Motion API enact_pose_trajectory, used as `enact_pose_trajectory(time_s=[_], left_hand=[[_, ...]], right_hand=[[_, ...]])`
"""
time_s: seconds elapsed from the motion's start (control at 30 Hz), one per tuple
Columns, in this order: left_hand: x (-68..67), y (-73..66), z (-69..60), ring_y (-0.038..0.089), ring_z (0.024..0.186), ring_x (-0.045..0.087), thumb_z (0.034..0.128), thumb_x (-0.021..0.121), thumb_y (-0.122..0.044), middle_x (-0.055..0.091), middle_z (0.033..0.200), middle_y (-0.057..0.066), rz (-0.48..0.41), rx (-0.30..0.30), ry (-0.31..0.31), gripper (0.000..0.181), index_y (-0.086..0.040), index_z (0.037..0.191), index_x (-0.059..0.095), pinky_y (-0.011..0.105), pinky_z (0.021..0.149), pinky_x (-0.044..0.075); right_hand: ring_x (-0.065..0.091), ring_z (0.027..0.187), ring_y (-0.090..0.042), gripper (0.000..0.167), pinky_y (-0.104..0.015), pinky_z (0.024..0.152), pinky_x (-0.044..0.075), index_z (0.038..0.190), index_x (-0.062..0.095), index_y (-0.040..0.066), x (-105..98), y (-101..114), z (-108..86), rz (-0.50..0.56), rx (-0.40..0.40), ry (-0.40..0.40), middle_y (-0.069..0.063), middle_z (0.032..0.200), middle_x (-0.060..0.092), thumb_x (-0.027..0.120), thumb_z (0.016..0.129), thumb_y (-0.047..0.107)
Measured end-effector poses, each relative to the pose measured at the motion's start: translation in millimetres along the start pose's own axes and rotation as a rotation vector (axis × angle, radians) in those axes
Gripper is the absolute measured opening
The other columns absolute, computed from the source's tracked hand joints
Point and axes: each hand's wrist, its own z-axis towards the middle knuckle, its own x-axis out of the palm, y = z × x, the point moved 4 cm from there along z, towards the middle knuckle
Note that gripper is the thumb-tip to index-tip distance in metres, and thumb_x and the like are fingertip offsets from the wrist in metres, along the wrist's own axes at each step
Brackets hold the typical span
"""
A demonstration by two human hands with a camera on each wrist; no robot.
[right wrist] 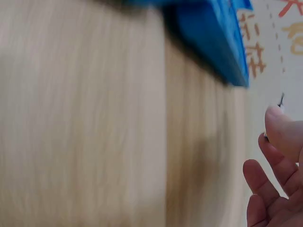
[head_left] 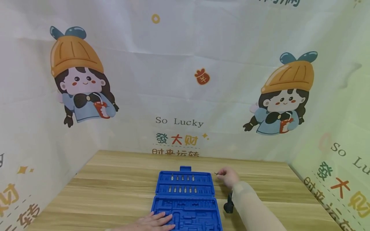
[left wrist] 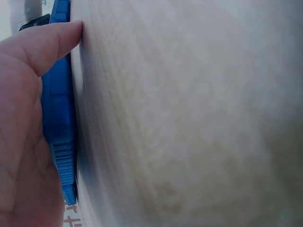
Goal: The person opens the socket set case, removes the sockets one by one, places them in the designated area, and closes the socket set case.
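Observation:
A blue plastic case (head_left: 185,200) lies unfolded on the table, with several small metal bits (head_left: 182,189) upright in two rows in its far half. My left hand (head_left: 157,221) rests with spread fingers on the left edge of the near half; the left wrist view shows the thumb of that hand (left wrist: 28,118) beside the blue case (left wrist: 61,104). Just right of the far half, my right hand (head_left: 229,177) pinches a small metal bit (head_left: 216,174) between thumb and fingertips. The right wrist view shows the bit's thin tip (right wrist: 282,99) sticking out past the thumb of the right hand (right wrist: 284,161).
The wooden table (head_left: 115,179) reaches back to a printed cloth (head_left: 138,80) hanging behind it and at both sides. A black object (head_left: 229,205) is by the right sleeve, right of the case. A latch tab (head_left: 185,168) juts from the case's far edge.

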Motion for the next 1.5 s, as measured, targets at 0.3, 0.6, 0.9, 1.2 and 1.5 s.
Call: enact_pose_trajectory(time_s=[0.3, 0.6, 0.9, 1.2, 1.5], left_hand=[[1.2, 0.0, -4.4, 0.025, 0.141, 0.029, 0.1014, 0.041, -0.044, 0.03, 0.155, 0.007, 0.001, -0.001, -0.027, 0.056, -0.025, 0.153, 0.028, 0.049, 0.104, 0.038], [2.2, -1.2, -4.8, 0.024, 0.141, 0.029, 0.1009, 0.041, -0.045, 0.03, 0.155, 0.005, -0.007, -0.026, -0.022, 0.056, -0.026, 0.153, 0.03, 0.049, 0.104, 0.037], [2.2, 0.5, 0.8, 0.025, 0.141, 0.029, 0.1007, 0.04, -0.048, 0.031, 0.155, 0.006, 0.02, -0.035, -0.001, 0.057, -0.025, 0.153, 0.03, 0.049, 0.104, 0.037], [1.4, -0.1, -0.3, 0.025, 0.142, 0.027, 0.1011, 0.04, -0.046, 0.031, 0.155, 0.006, -0.021, -0.031, -0.029, 0.056, -0.025, 0.152, 0.031, 0.052, 0.104, 0.037], [1.3, -0.1, 0.4, 0.025, 0.142, 0.027, 0.1007, 0.041, -0.046, 0.031, 0.155, 0.006, -0.003, -0.045, -0.011, 0.057, -0.025, 0.152, 0.031, 0.051, 0.104, 0.037]], right_hand=[[0.051, 0.077, -0.02, 0.005, -0.032, 0.068, 0.042, 0.084, 0.065, -0.002, -0.7, -5.3, -8.0, -0.019, -0.001, 0.048, -0.008, 0.084, 0.061, 0.069, 0.086, 0.0], [0.05, 0.07, -0.016, 0.009, -0.03, 0.065, 0.042, 0.075, 0.065, 0.001, 4.0, -11.8, -2.3, -0.114, -0.012, 0.037, -0.002, 0.073, 0.058, 0.073, 0.08, 0.001], [0.056, 0.077, -0.02, 0.008, -0.035, 0.072, 0.046, 0.078, 0.066, 0.001, 2.0, -15.8, 2.4, -0.129, 0.03, 0.048, -0.005, 0.08, 0.063, 0.074, 0.079, 0.001], [0.056, 0.077, -0.02, 0.01, -0.034, 0.071, 0.046, 0.081, 0.067, 0.0, 0.4, -14.3, 2.9, -0.112, 0.04, 0.053, -0.006, 0.08, 0.064, 0.077, 0.076, 0.0], [0.059, 0.08, -0.021, 0.013, -0.037, 0.075, 0.048, 0.085, 0.068, 0.0, 1.6, -16.4, 3.9, -0.114, 0.039, 0.051, -0.006, 0.082, 0.066, 0.078, 0.075, 0.001]])
